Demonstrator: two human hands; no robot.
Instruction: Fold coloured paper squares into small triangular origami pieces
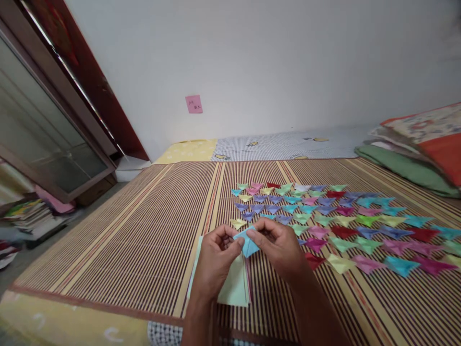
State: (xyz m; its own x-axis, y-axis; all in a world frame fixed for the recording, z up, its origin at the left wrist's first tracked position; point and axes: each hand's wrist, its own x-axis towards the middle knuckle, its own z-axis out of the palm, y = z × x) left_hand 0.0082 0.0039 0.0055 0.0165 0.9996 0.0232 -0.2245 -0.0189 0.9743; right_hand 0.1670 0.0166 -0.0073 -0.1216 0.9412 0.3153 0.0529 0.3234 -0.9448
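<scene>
Between my two hands is a small piece of folded blue paper [250,246], roughly kite-shaped with a crease down its middle. My left hand [220,257] pinches its left edge between thumb and forefinger. At the upper right edge, my right hand [279,242] grips it the same way, thumb on top. Beneath my left hand lies a stack of pale green paper [234,286], partly covered by the hand and wrist. Rows of folded paper pieces [340,263] in many colours spread out to the right and beyond my hands.
A striped bamboo mat [144,240] covers the bed. Folded bedding [414,158] is piled at the far right. The white wall behind bears a pink note [194,104]. On the left stand a glass-panelled cabinet door [46,110] and a pile of books [27,216].
</scene>
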